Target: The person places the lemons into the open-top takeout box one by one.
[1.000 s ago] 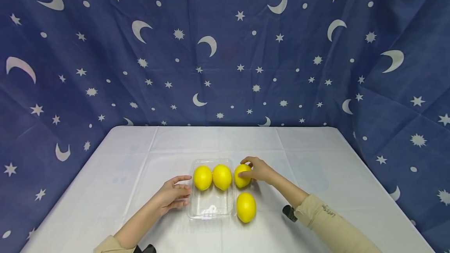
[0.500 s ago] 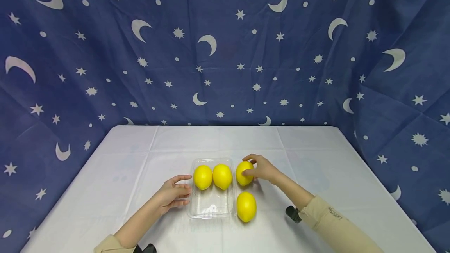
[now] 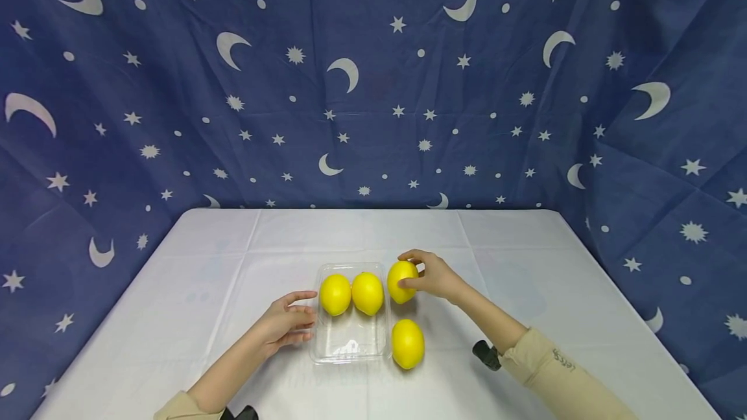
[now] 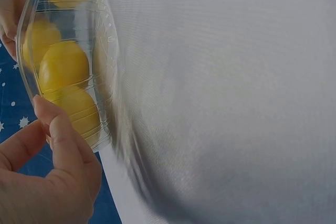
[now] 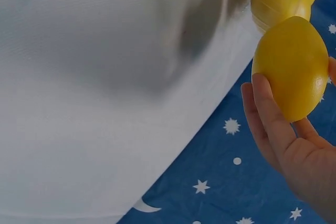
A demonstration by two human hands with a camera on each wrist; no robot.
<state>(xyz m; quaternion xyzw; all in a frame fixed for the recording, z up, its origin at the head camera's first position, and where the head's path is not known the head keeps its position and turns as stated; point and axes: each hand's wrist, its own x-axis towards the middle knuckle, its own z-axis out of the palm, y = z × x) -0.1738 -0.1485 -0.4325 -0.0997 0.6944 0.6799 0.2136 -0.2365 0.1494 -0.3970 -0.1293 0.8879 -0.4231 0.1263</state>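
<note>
Our right hand [image 3: 434, 276] grips a lemon [image 3: 401, 281], fingers curled over its top and thumb on its near face; the right wrist view [image 5: 290, 66] shows the fruit clear of the cloth. It sits just off the tray [image 3: 350, 342] at the tray's 2 o'clock corner, close beside the right wall. Our left hand [image 3: 286, 324] lies at the tray's 9 o'clock side with fingers nearly straight, tips touching or almost touching the clear wall [image 4: 102, 77]; it grips nothing.

Risks, as we judge them:
- The grip looks like fingertips only on a smooth rounded skin. A slip here would drop the lemon onto the tray rim or the table [image 3: 525, 264], and it would roll.
- The tray is thin, light plastic. A knock from the carried fruit could slide or tip it, since the left hand only steadies one side.
- Two lemons [image 3: 351, 294] already fill the far end, touching each other. Pushing in there would jam; the near half is bare.
- A fourth lemon [image 3: 407, 343] lies loose at the tray's 4 o'clock, easily bumped by our forearm.

The held lemon: bright yellow, oval, bluntly pointed ends, faintly pitted skin, no marks we can see.
</note>
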